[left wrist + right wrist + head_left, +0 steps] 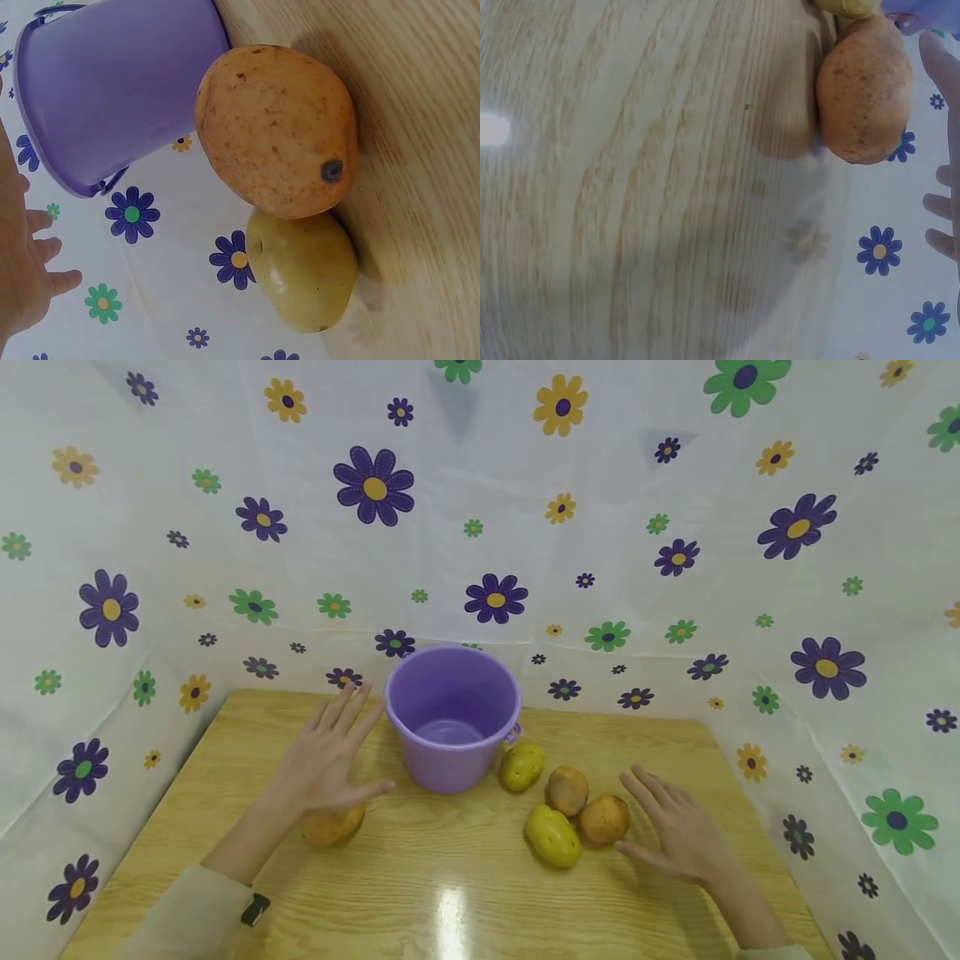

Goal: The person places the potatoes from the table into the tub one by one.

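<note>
My left hand (pixel 321 762) hovers with spread fingers left of a purple bucket (pixel 450 768), above a brown potato (pixel 335 827) that it partly hides. In the left wrist view that brown potato (pixel 277 131) sits beside a yellowish potato (pixel 304 270), which the hand and arm hide from the head view. My right hand (pixel 678 827), fingers extended, is held just right of a group of potatoes. Nearest to it is a brown potato (pixel 604 819); another brown potato (pixel 567 791) touches it. Two yellow-green potatoes (pixel 552 837) (pixel 522 766) lie alongside. Neither hand holds anything.
The bucket stands upright at the back of the wooden table (pixel 420 893), with its inside bottom showing. A white cloth with flowers (pixel 600 468) hangs behind the table and along both sides. A dark band (pixel 256 909) is on the left wrist.
</note>
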The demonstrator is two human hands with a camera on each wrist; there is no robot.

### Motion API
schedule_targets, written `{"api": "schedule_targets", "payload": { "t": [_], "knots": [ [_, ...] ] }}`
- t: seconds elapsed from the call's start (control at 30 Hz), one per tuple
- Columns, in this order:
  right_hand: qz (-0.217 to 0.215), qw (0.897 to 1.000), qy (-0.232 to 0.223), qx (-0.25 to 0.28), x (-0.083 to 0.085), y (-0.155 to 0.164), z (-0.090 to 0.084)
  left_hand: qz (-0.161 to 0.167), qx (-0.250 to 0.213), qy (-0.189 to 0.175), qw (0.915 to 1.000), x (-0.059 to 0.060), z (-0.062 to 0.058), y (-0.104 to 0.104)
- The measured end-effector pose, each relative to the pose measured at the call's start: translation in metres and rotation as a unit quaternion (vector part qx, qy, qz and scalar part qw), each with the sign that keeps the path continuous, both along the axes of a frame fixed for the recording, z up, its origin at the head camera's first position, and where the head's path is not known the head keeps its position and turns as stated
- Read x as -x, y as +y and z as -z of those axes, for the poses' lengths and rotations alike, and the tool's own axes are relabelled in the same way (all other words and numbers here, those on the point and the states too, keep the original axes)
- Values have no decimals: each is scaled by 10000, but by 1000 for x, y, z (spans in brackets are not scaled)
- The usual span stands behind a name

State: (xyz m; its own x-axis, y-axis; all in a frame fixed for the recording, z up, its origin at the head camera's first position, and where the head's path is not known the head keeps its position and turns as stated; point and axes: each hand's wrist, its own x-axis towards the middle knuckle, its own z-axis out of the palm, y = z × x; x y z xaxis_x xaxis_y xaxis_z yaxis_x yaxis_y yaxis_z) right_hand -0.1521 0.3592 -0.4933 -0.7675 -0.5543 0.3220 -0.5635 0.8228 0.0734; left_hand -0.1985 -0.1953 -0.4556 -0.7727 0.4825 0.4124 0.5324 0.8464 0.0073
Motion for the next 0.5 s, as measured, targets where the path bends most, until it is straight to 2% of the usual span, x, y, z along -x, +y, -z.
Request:
{"api": "schedule_targets", "payload": {
  "t": [0.5],
  "knots": [
    [-174,9996,-46,-232,7,-6,15,-25,131,-249,9996,13,-7,11]
  ]
}}
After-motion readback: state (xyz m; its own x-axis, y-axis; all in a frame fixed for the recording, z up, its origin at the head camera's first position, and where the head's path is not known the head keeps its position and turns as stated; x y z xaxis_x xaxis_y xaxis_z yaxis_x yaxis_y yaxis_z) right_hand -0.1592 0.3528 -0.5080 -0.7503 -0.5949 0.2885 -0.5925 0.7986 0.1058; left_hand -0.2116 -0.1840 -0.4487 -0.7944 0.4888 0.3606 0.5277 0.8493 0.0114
